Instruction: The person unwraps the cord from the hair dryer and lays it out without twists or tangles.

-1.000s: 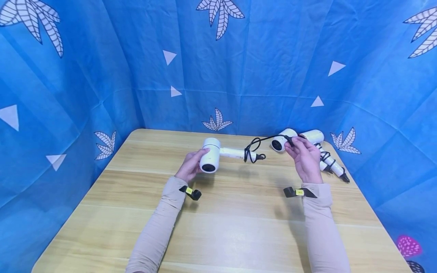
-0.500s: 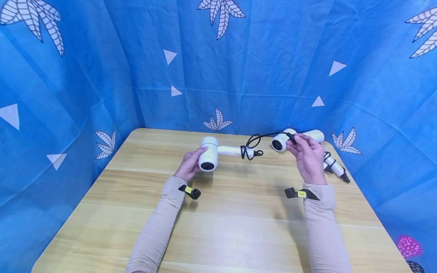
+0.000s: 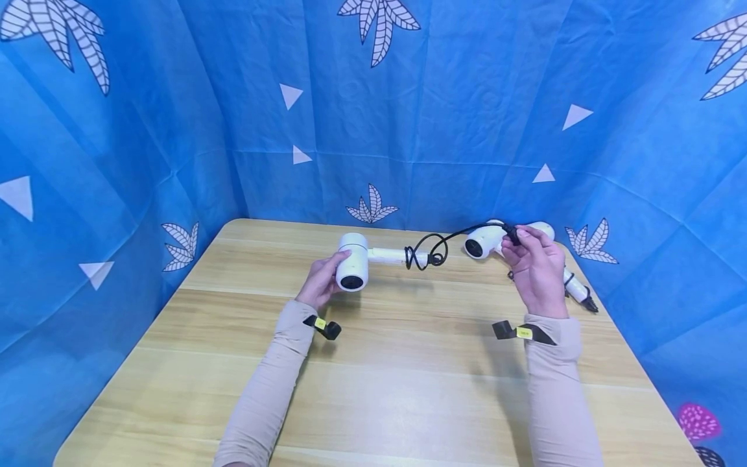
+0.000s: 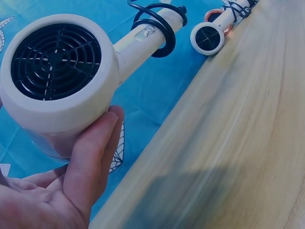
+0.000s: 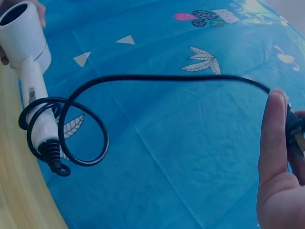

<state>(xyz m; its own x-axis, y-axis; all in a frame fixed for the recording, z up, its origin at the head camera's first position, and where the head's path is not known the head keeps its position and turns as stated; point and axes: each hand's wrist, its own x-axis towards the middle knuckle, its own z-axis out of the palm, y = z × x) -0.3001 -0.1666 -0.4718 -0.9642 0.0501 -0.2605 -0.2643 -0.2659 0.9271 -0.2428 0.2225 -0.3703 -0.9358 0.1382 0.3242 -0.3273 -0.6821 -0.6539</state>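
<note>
My left hand [image 3: 320, 283] grips the barrel of a white hair dryer [image 3: 353, 266] above the table; its handle points right. In the left wrist view a round black grille [image 4: 56, 62] shows on the dryer's end, with my thumb and fingers round the barrel. The black power cord [image 5: 176, 78] loops loosely about the handle [image 5: 38, 90], then runs across to the right. My right hand [image 3: 537, 275] pinches the plug [image 3: 512, 235] at the cord's end. Part of the plug is hidden by the fingers in the right wrist view.
Two more white hair dryers lie at the table's back right corner: one with its dark end [image 3: 474, 248] facing forward, another [image 3: 544, 229] partly behind my right hand. A cord-wrapped handle [image 3: 578, 288] lies beside them. Blue patterned cloth [image 3: 373, 117] hangs behind the wooden table [image 3: 397, 376].
My right hand has moved right with the plug, drawing the cord out and loosening its loops round the handle. My left hand and the hair dryer have shifted slightly left.
</note>
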